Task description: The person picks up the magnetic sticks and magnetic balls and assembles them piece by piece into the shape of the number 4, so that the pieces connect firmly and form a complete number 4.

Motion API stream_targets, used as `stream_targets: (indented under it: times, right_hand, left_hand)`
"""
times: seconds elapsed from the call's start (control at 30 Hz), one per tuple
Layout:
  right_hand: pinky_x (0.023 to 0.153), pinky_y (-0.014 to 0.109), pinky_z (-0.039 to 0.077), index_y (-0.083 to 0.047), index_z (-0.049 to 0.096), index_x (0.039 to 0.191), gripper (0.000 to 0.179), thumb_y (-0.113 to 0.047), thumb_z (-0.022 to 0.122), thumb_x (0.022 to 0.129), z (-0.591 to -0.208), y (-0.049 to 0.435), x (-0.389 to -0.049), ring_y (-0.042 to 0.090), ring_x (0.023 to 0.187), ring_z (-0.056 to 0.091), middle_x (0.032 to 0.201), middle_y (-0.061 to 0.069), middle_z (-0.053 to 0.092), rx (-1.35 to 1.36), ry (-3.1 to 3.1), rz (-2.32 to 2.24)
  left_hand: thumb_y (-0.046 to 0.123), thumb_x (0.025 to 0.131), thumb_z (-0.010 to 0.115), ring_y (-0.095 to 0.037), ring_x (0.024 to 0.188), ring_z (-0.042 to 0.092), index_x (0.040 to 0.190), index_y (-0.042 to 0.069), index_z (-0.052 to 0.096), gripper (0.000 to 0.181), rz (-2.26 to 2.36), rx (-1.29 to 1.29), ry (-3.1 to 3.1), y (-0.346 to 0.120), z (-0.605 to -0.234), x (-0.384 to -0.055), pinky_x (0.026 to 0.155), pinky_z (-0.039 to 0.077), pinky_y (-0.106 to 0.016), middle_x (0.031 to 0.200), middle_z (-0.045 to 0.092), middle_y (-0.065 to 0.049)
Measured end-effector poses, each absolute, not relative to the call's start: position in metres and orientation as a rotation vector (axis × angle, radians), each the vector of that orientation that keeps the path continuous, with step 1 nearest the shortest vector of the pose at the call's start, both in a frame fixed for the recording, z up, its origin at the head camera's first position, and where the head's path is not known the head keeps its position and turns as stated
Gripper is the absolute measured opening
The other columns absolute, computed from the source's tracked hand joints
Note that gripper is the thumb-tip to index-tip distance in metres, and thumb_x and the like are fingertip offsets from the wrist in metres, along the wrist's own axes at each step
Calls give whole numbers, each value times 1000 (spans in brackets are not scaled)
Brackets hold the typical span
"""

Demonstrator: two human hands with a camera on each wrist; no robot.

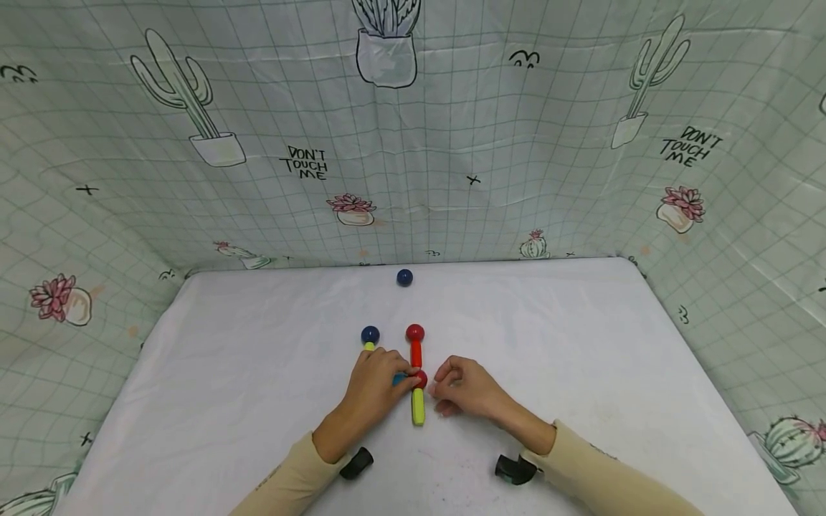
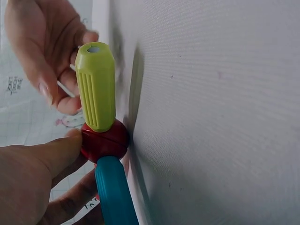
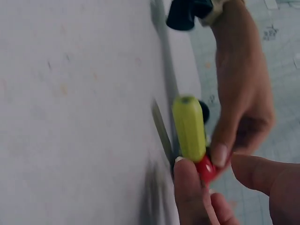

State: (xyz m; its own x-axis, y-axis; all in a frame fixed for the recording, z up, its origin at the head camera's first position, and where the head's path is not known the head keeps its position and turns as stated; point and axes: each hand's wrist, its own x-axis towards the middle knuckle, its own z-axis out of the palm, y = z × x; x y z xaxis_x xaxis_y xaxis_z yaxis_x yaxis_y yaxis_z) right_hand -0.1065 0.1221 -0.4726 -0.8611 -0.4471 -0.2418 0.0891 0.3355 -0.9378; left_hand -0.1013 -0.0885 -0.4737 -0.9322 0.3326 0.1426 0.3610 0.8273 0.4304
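My left hand (image 1: 377,380) pinches a red ball (image 1: 421,379) between thumb and fingers. From that ball a yellow-green stick (image 1: 418,407) points toward me, its open end facing out in the left wrist view. A blue stick (image 2: 115,192) joins the same ball and runs under the left hand. Beyond it, a red stick (image 1: 416,354) leads to a second red ball (image 1: 415,332). A dark blue ball (image 1: 370,334) tops another yellow-green stick (image 1: 369,346), partly hidden by the left hand. My right hand (image 1: 470,387), fingers loosely bent, hovers just right of the pinched ball and holds nothing.
A loose dark blue ball (image 1: 404,277) lies near the far edge of the white table (image 1: 548,322). Behind and beside the table hangs a cactus-print cloth (image 1: 439,122). Black wrist devices (image 1: 515,469) sit below both sleeves.
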Motion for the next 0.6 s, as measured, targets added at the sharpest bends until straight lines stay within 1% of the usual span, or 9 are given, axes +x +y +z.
stream_targets:
  times: [0.27, 0.47, 0.6]
  right_hand:
    - [72, 34, 64, 8, 65, 111, 17, -2, 70, 98, -468, 138, -146, 24, 82, 76, 91, 14, 75, -289, 2329, -1575]
    - [77, 35, 65, 10, 66, 117, 21, -1, 67, 99, -466, 137, -178, 29, 89, 77, 99, 20, 75, -259, 2416, -1574]
    - [78, 34, 64, 11, 66, 120, 24, 0, 66, 99, -463, 131, -198, 30, 91, 76, 105, 23, 74, -272, 2476, -1550]
  left_hand:
    - [29, 89, 88, -15, 85, 57, 100, 14, 86, 20, -771, -521, -3006, -87, -472, -103, 83, 43, -37, 91, 74, 4]
    - [30, 88, 88, -15, 86, 57, 103, 14, 86, 22, -774, -494, -3041, -87, -470, -103, 82, 43, -36, 91, 74, 4]
    - [30, 89, 88, -15, 85, 57, 104, 13, 86, 23, -775, -491, -3052, -87, -469, -104, 82, 42, -36, 90, 73, 3]
